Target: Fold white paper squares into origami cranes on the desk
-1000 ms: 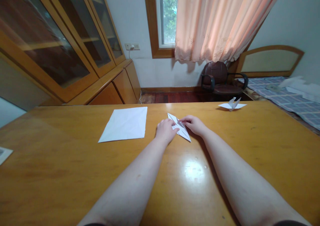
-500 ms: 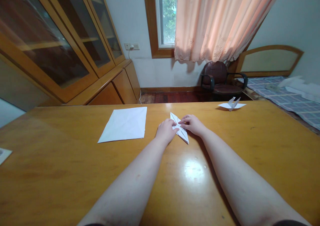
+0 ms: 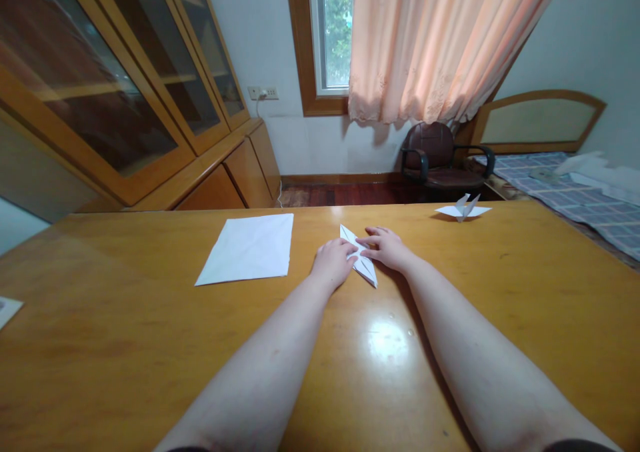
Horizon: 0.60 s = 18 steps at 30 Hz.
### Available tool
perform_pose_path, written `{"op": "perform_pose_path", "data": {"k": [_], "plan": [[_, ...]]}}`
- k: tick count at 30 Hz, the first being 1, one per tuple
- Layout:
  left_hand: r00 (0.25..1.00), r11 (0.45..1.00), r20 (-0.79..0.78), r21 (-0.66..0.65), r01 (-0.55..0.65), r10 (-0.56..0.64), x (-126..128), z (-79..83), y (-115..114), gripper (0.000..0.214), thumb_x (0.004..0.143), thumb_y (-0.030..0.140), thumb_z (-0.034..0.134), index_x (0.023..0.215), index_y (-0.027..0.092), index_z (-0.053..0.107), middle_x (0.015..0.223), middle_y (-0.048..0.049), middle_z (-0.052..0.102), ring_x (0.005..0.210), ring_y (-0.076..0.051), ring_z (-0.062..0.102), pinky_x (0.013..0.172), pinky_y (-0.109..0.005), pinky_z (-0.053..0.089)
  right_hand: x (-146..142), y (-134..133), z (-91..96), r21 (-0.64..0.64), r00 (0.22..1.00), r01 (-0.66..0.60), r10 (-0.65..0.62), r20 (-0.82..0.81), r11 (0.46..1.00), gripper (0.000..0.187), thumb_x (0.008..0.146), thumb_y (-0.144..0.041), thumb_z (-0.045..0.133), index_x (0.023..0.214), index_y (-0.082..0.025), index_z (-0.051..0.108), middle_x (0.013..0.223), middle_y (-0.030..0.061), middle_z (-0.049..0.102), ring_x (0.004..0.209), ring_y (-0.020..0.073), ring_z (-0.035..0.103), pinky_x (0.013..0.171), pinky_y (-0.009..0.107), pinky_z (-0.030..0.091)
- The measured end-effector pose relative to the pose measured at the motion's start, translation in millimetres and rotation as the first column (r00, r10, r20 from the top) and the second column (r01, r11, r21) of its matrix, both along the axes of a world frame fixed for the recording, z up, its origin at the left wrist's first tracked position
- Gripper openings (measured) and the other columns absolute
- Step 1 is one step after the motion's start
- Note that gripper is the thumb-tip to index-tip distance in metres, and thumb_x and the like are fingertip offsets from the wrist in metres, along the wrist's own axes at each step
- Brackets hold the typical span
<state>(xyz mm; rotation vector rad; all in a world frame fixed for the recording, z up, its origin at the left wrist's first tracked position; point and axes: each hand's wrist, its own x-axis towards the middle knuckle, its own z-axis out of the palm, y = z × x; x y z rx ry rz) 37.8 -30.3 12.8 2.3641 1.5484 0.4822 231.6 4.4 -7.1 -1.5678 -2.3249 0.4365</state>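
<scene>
A white paper folded into a narrow diamond (image 3: 368,273) lies slantwise on the table, with dark lines or gaps along its folds. My left hand (image 3: 332,264) holds it from the left, fingers and thumb pressed on its middle. From the right, my right hand (image 3: 389,248) reaches over the same paper. Its fingers are spread, with the fingertips touching the middle of the paper. The hands partly cover the diamond's centre. Left of them, a flat white paper sheet (image 3: 247,249) rests on the table.
A folded paper crane (image 3: 462,210) stands near the far right edge of the wooden table (image 3: 150,372). At the left edge lies a corner of a white item (image 3: 7,311). Beyond the table are a cabinet (image 3: 200,179), an armchair (image 3: 433,155) and a bed (image 3: 590,192).
My right hand's fingers have gone from bunched together to spread out over the folded paper. My left hand and the papers stay about where they were.
</scene>
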Motion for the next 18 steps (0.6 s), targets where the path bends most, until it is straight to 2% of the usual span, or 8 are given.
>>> {"op": "perform_pose_path", "data": {"k": [4, 11, 15, 18], "plan": [[1.000, 1.000, -0.011, -0.020, 0.004, -0.005, -0.6, 3.3, -1.0, 0.025, 0.085, 0.032, 0.053, 0.106, 0.028, 0.066, 0.114, -0.0031, 0.062, 0.107, -0.021, 0.054, 0.095, -0.035, 0.040, 1.7, -0.7, 2.2, -0.037, 1.000, 0.010, -0.009, 0.027, 0.999, 0.046, 0.079, -0.051, 0.061, 0.123, -0.037, 0.059, 0.144, 0.0072, 0.041, 0.134, 0.0344, 0.028, 0.107, 0.052, 0.021], [0.999, 0.998, -0.026, -0.042, 0.037, -0.038, -1.6, 6.7, -3.0, 0.025, 0.086, 0.032, 0.052, 0.109, 0.029, 0.063, 0.117, -0.0025, 0.059, 0.111, -0.021, 0.051, 0.098, -0.036, 0.036, 5.5, -3.6, 5.5, -0.115, 0.997, -0.053, 0.059, 0.046, 0.992, 0.056, 0.077, -0.055, 0.061, 0.130, -0.040, 0.051, 0.151, 0.0046, 0.030, 0.140, 0.0345, 0.017, 0.111, 0.055, 0.010], [0.999, 0.998, -0.032, -0.049, 0.031, -0.032, -1.2, 5.0, -2.2, 0.026, 0.086, 0.033, 0.052, 0.109, 0.028, 0.062, 0.118, -0.0029, 0.058, 0.112, -0.021, 0.050, 0.098, -0.036, 0.036, 8.6, -4.0, 7.1, -0.168, 0.993, -0.084, 0.096, 0.068, 0.982, 0.074, 0.068, -0.062, 0.066, 0.135, -0.040, 0.044, 0.153, 0.0048, 0.024, 0.141, 0.0360, 0.012, 0.111, 0.056, 0.008], [0.999, 0.998, -0.038, -0.045, 0.035, -0.036, -1.1, 3.2, -1.3, 0.026, 0.086, 0.033, 0.053, 0.109, 0.028, 0.061, 0.118, -0.0025, 0.058, 0.112, -0.021, 0.050, 0.098, -0.036, 0.036, 6.9, -5.6, 8.6, -0.172, 0.991, -0.071, 0.090, 0.102, 0.983, 0.077, 0.068, -0.065, 0.064, 0.137, -0.040, 0.040, 0.154, 0.0057, 0.022, 0.141, 0.0366, 0.011, 0.111, 0.057, 0.008]]}}
